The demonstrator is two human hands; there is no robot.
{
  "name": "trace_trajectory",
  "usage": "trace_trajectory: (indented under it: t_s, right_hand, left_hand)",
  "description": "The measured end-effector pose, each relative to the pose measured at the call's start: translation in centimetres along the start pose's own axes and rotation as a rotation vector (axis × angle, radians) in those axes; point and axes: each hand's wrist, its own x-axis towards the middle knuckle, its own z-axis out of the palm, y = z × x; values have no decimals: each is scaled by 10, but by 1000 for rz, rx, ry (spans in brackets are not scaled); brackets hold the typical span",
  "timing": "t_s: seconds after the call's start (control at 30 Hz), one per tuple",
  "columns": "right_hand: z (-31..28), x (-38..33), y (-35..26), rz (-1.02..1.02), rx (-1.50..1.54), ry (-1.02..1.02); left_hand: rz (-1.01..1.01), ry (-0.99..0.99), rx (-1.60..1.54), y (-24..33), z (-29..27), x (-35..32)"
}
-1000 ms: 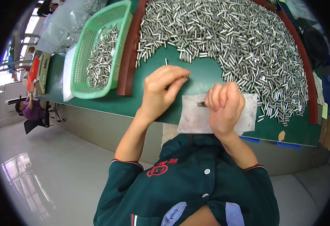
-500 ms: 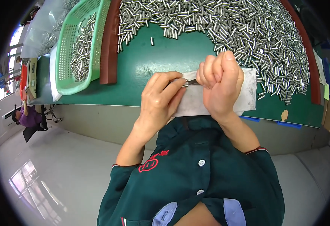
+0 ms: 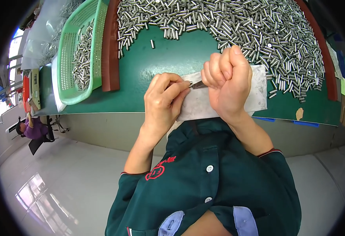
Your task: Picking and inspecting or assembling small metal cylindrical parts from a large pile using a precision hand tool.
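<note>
Between the thumb and fingertips of my left hand (image 3: 160,98) is a small shiny metal pin (image 3: 190,84); only its end shows past the fingers. My right hand (image 3: 229,84) is curled in a fist around a tool with a narrow metal blade (image 3: 198,84), its handle hidden in the palm. The blade's tip meets the pin or lies right beside it; I cannot tell which. Both hands are above a smudged white cloth (image 3: 257,92) at the near edge of the green table (image 3: 141,63). One loose pin (image 3: 152,44) lies apart on the table, beyond my left hand.
A broad heap of metal pins (image 3: 255,31) covers the far side and right. Dark red rails (image 3: 111,51) border it. Left stands a green perforated basket (image 3: 64,74) holding more pins, with clear plastic bags (image 3: 42,35) behind. A seated person in purple (image 3: 36,129) is far left.
The whole view has shifted slightly. Both hands keep their grips over the cloth; the pin in my left hand now shows more end-on, and the blade stays at it.
</note>
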Motion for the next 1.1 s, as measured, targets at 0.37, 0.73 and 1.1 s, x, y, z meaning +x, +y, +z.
trace_trajectory:
  t_s: [0.37,0.73,1.1]
  right_hand:
    - [3,0,2,-8,-95,-19]
    - [10,-4,12,-121,-315,-89]
    - [7,-4,11,-171,-284,-58]
  left_hand:
    - [-9,-34,-32,-2,-3,3]
    - [-41,-58,-83,-4,-4,8]
    - [41,-200,139,10,-10,13]
